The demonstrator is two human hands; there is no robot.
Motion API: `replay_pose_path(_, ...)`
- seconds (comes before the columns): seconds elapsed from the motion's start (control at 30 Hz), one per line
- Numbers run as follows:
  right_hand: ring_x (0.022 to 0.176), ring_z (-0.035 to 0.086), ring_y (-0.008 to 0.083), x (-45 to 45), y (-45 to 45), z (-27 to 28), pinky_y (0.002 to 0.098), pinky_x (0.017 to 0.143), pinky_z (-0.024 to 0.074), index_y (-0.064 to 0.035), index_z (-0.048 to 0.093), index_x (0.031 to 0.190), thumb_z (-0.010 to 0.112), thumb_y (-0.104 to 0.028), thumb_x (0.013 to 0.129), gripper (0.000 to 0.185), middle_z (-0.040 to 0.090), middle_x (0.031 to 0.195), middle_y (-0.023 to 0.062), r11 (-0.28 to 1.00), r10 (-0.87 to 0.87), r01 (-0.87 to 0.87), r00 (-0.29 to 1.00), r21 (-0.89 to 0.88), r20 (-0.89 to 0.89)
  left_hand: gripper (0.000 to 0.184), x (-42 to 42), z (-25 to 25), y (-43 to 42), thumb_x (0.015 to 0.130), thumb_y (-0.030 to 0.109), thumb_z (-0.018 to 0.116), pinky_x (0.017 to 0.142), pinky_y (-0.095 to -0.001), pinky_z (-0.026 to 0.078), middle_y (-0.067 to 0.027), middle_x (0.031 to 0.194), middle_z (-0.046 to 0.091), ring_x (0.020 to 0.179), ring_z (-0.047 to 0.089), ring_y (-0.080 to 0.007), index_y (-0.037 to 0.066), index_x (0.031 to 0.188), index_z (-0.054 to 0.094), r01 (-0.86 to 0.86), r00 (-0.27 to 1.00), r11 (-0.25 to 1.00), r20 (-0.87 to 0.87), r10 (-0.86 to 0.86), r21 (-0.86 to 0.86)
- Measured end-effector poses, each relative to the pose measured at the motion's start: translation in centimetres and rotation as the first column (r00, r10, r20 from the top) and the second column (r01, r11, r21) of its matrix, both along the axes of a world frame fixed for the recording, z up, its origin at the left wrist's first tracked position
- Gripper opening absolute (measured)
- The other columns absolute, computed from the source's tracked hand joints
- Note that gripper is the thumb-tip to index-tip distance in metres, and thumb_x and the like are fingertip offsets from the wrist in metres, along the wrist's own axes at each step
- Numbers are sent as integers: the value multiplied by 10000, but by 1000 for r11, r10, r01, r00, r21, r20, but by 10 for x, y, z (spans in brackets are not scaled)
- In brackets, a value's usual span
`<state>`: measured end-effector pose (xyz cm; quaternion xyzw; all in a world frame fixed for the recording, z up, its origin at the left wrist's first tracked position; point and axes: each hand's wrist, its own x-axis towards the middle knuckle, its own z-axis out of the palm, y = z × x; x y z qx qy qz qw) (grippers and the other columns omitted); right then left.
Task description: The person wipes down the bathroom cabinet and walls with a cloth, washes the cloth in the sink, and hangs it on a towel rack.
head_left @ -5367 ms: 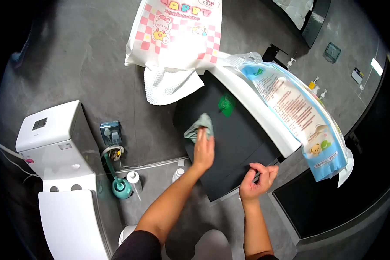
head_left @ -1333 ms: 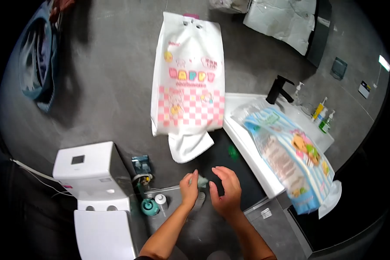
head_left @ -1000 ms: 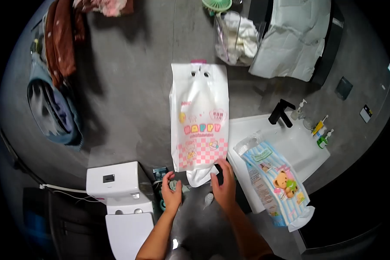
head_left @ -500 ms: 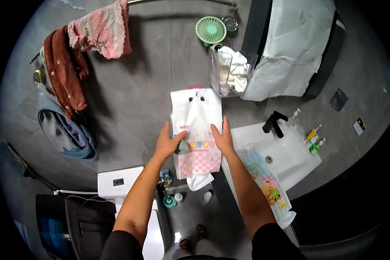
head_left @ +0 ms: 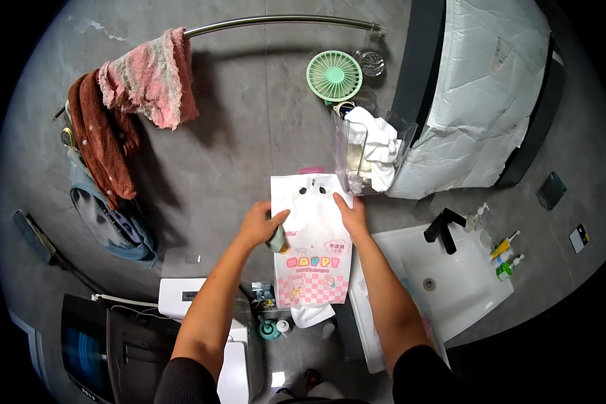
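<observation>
Left hand, right hand moved up bag edges; bare wall leftward

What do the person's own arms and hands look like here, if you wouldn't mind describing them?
The left hand and right hand are ungloved, with no rings visible. The forearms are bare too, with no watch or bracelet in sight, up to plain black short sleeves that show no visible markings.

Black short sleeves, plain; light grey trousers; dark footwear; hands bare, ungloved.
</observation>
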<state>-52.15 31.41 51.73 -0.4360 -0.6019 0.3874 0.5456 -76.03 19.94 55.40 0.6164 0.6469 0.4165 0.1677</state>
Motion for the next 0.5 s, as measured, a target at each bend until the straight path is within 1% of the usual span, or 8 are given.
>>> replay_pose_path(0.03, 1044, 603, 186, -2, -3, 2, 320, 923, 450, 24, 576, 1255, 701, -328, 897, 518, 663, 1163, 116, 992, -47, 45, 999, 114, 11, 408, 0, -5, 1, 864, 404, 703, 770, -386, 515, -181, 1024, 703, 863, 674, -275, 26, 1020, 718, -23, 998, 995, -61, 29, 93)
replay_pose_path(0.13, 1011, 603, 176, 1, -18, 19, 308, 905, 449, 34, 610, 1202, 698, -305, 901, 462, 674, 1125, 118, 999, -14, 13, 1000, 51, 14, 364, 9, -7, 5, 885, 368, 691, 644, -346, 491, -133, 829, 707, 678, 634, -212, 22, 998, 723, -57, 985, 993, 166, 38, 107)
replay_pose_path(0.17, 988, 597, 159, 0, -17, 17, 301, 883, 450, 48, 619, 1174, 699, -268, 900, 426, 678, 1100, 114, 998, 2, 1, 998, 58, -60, 353, 11, -4, 5, 892, 357, 687, 622, -333, 478, -117, 798, 699, 656, 614, -186, 22, 999, 722, -61, 978, 993, 207, 39, 104)
replay_pose_path(0.23, 974, 594, 154, -1, -21, 22, 300, 872, 452, 53, 622, 1160, 703, -253, 897, 411, 681, 1081, 107, 998, -16, 23, 995, 67, -96, 331, 17, 12, -2, 904, 334, 678, 578, -307, 453, -87, 737, 683, 611, 575, -134, 21, 1002, 721, -67, 957, 993, 287, 37, 96)
replay_pose_path(0.33, 970, 592, 152, 3, -28, 28, 301, 870, 451, 55, 625, 1144, 703, -221, 893, 381, 679, 1074, 103, 993, -31, 43, 993, 107, -113, 298, 19, 19, -6, 916, 302, 668, 555, -286, 440, -52, 681, 658, 585, 533, -89, 23, 1006, 720, -32, 950, 990, 311, -13, 140)
replay_pose_path(0.37, 971, 592, 153, 3, -29, 29, 302, 872, 450, 54, 625, 1140, 703, -209, 891, 370, 678, 1076, 104, 991, -33, 47, 993, 126, -114, 297, 20, 20, -6, 918, 296, 667, 553, -285, 438, -49, 685, 659, 587, 531, -87, 19, 1007, 718, -43, 953, 988, 304, -4, 147)
replay_pose_path(0.47, 976, 591, 159, -1, -30, 39, 302, 879, 449, 49, 629, 1123, 695, -165, 887, 326, 674, 1083, 105, 997, -32, 45, 979, 57, -202, 292, 22, 26, -4, 921, 280, 664, 546, -277, 432, -37, 695, 660, 592, 526, -77, 6, 1008, 713, -64, 957, 982, 289, 9, 179)
replay_pose_path(0.5, 968, 599, 166, -4, -22, 36, 310, 871, 457, 53, 627, 1124, 690, -150, 882, 323, 681, 1074, 120, 991, -73, 95, 974, 95, -212, 289, 23, 35, -2, 921, 274, 664, 543, -273, 429, -32, 696, 660, 593, 524, -72, 2, 1006, 712, -66, 957, 979, 291, 7, 195)
